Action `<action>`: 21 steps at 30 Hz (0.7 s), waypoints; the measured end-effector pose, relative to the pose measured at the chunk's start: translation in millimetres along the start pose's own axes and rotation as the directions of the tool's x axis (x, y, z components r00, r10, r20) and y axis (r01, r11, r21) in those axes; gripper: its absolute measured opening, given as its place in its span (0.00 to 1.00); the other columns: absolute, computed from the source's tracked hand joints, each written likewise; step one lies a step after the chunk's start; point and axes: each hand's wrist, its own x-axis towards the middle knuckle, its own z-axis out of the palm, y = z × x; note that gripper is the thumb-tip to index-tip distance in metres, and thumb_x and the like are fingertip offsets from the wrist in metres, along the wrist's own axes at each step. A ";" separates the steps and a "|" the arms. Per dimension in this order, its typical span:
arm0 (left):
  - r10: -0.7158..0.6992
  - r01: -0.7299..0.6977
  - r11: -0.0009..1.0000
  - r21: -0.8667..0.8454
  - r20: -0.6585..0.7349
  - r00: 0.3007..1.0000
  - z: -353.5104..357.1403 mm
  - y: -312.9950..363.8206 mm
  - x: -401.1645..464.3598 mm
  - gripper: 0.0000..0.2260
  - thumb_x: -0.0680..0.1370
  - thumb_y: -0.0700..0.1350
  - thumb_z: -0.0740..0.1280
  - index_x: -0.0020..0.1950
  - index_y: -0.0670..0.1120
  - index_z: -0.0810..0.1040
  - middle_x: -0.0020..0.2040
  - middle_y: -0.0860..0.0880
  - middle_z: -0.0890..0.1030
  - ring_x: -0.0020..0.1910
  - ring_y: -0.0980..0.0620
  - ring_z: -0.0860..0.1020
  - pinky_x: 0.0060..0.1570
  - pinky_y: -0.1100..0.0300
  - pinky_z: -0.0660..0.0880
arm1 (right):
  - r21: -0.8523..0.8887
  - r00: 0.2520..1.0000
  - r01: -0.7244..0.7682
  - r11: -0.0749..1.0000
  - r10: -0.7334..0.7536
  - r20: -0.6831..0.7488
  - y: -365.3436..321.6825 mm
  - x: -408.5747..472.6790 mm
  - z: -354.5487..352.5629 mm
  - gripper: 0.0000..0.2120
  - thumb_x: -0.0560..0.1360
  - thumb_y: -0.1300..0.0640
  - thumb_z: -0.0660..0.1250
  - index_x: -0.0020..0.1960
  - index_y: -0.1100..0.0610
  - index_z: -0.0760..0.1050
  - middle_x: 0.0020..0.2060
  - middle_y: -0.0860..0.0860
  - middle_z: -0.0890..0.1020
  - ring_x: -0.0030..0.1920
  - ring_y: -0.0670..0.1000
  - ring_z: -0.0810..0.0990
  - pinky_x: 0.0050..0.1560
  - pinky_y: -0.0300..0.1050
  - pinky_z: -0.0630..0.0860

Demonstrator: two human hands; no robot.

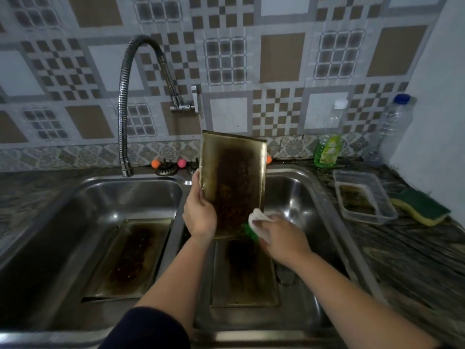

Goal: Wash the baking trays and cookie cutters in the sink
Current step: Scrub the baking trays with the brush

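Baking tray, burnt-stained, stood upright over the right sink basin; left hand gripped its left edge, right hand pinched a soapy scrubber against its lower corner. Risk: wet one-handed hold slipping, tray dropping onto another tray below.

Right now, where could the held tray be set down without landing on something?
Left basin: bare steel behind its tray, under the faucet. Right basin: bare beside its tray. Left counter looks free. Right counter is crowded: plastic container, sponge, bottles. Left hand grips the held tray; right hand holds a scrubber.
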 end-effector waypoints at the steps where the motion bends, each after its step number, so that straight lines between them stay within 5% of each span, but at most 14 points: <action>1: 0.009 -0.009 1.000 0.009 -0.006 1.000 0.5 -0.4 -0.7 0.25 0.82 0.39 0.52 0.74 0.64 0.61 0.67 0.57 0.75 0.61 0.58 0.74 0.58 0.59 0.71 | 0.044 1.000 -0.006 0.999 0.005 0.028 0.3 -2.4 2.6 0.24 0.77 0.48 0.64 0.71 0.40 0.65 0.65 0.49 0.70 0.59 0.51 0.74 0.56 0.45 0.73; 4: 0.044 -0.044 0.999 -0.005 0.002 0.999 2.8 -1.7 0.1 0.24 0.83 0.40 0.52 0.75 0.63 0.61 0.70 0.58 0.72 0.66 0.57 0.71 0.64 0.60 0.69 | 0.197 0.997 -0.066 0.978 0.071 -0.017 1.9 8.3 -10.4 0.23 0.77 0.49 0.64 0.71 0.41 0.66 0.63 0.49 0.72 0.57 0.49 0.74 0.55 0.44 0.74; 7: 0.039 -0.037 0.995 -0.095 0.017 0.999 7.2 -2.7 0.2 0.22 0.84 0.41 0.52 0.75 0.59 0.63 0.71 0.59 0.70 0.65 0.67 0.66 0.59 0.75 0.63 | 0.351 0.970 -0.099 0.931 0.168 -0.173 0.6 29.9 -41.4 0.23 0.76 0.48 0.66 0.70 0.41 0.68 0.63 0.49 0.75 0.56 0.50 0.76 0.51 0.45 0.74; 10: 0.175 -0.169 0.976 -0.139 0.031 0.984 13.8 1.2 -8.7 0.21 0.83 0.39 0.55 0.75 0.54 0.65 0.68 0.61 0.70 0.61 0.76 0.64 0.57 0.83 0.60 | 0.533 0.952 -0.058 0.844 0.208 -0.226 -11.1 47.5 -72.3 0.22 0.76 0.47 0.66 0.69 0.44 0.70 0.66 0.51 0.75 0.63 0.53 0.74 0.60 0.48 0.72; 12: 0.268 -0.260 0.960 -0.104 0.066 0.961 18.6 5.6 -16.9 0.21 0.83 0.41 0.56 0.75 0.54 0.63 0.67 0.62 0.68 0.63 0.75 0.63 0.58 0.81 0.60 | 0.656 0.942 -0.067 0.751 0.264 -0.206 -23.9 54.3 -84.2 0.24 0.76 0.42 0.64 0.70 0.46 0.70 0.68 0.50 0.73 0.66 0.53 0.72 0.61 0.47 0.69; 17: 0.390 -0.390 0.920 -0.041 0.204 0.898 22.8 19.1 -39.5 0.20 0.81 0.43 0.60 0.73 0.55 0.66 0.64 0.61 0.73 0.61 0.68 0.70 0.59 0.77 0.66 | 0.941 0.895 -0.095 0.325 0.442 -0.063 -43.9 62.0 -81.3 0.35 0.66 0.36 0.72 0.68 0.47 0.69 0.67 0.51 0.72 0.62 0.54 0.74 0.60 0.50 0.74; 21: 0.459 -0.491 0.870 0.045 0.289 0.840 22.1 6.5 -41.7 0.21 0.80 0.47 0.63 0.73 0.54 0.67 0.65 0.57 0.74 0.61 0.61 0.75 0.59 0.61 0.75 | 0.949 0.891 -0.101 0.300 0.451 -0.048 -37.8 62.7 -75.3 0.30 0.66 0.42 0.75 0.65 0.46 0.70 0.59 0.49 0.77 0.56 0.51 0.77 0.52 0.49 0.76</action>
